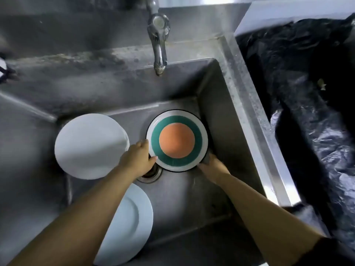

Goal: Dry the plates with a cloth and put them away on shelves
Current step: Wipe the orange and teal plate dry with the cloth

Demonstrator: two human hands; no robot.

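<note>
A round plate (177,140) with an orange centre, a green ring and a white rim is held over the steel sink (215,104). My left hand (138,160) grips its left edge, thumb on the rim. My right hand (212,167) holds its lower right edge through a dark cloth (207,159), mostly hidden under the plate. A plain white plate (90,145) leans in the sink at the left. Another white plate (127,225) lies near the front, partly under my left forearm.
A metal tap (159,52) hangs over the sink's back wall. The drain (150,174) sits below my left hand. A bin lined with a black plastic bag (311,104) stands right of the sink rim.
</note>
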